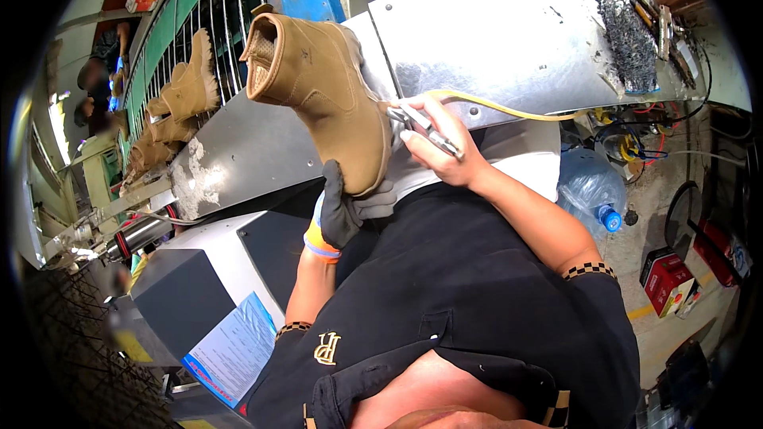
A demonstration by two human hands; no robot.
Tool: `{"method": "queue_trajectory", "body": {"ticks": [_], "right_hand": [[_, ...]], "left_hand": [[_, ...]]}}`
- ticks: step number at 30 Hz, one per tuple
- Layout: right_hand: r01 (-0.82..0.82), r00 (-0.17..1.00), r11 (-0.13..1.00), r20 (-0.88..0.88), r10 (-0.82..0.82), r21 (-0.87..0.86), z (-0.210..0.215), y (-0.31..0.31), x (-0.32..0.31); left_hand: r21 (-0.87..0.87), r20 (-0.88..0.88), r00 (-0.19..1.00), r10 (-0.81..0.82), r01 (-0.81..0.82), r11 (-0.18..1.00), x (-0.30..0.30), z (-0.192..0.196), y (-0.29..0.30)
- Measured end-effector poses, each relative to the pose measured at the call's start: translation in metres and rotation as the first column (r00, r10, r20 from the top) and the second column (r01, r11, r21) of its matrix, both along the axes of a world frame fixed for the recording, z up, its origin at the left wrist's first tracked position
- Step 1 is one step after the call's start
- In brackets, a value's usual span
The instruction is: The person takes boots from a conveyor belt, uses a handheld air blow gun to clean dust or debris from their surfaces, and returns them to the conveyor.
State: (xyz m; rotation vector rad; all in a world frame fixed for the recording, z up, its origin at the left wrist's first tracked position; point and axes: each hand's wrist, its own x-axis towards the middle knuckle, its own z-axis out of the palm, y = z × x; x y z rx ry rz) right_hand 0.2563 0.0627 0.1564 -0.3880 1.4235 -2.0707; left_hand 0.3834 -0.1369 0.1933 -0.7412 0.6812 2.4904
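A metal worktop point(493, 40), divided by a dark seam, was stretched across the view, its right section brightly lit and smudged in places. At its right end it was coated with a black crusted patch point(626, 44), beside which hand tools point(668, 32) were gathered; its left section was stained with pale residue point(199, 179). At the worktop's near edge, by the seam, a tan boot point(330, 103) was held with its shaft tilted toward the far left and its toe turned toward the wearer. The toe was gripped from below by the left hand point(347, 210), which was covered by a grey glove with an orange cuff. A silver tool point(429, 135) was clasped in the curled fingers of the bare right hand point(449, 147), its tip placed at the boot's sole edge; whether contact was made could not be told. A yellow hose point(517, 110) was draped along the worktop's near edge. Beyond the left section, more tan boots point(191, 83) were lined along a wire rack point(232, 0). On the worktop's near side, a grey-and-white cabinet point(187, 290) was seen at left, and a clear bottle point(584, 183) and red boxes point(668, 280) at right.
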Motion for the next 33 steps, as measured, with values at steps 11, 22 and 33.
{"method": "queue_trajectory", "body": {"ticks": [11,22,33], "right_hand": [[-0.069,0.998,0.977,0.010,0.069,0.200,0.033,0.058,0.025],[0.067,0.998,0.911,-0.023,-0.063,0.406,0.066,0.074,-0.006],[0.374,0.878,0.855,-0.435,-0.201,0.360,0.032,0.050,0.021]], "left_hand": [[-0.108,0.070,0.991,-0.118,0.125,0.986,-0.022,0.000,0.032],[0.028,-0.073,0.955,-0.286,0.288,0.957,-0.082,-0.005,0.081],[0.126,-0.249,0.964,-0.099,0.134,0.983,-0.116,-0.039,0.094]]}}
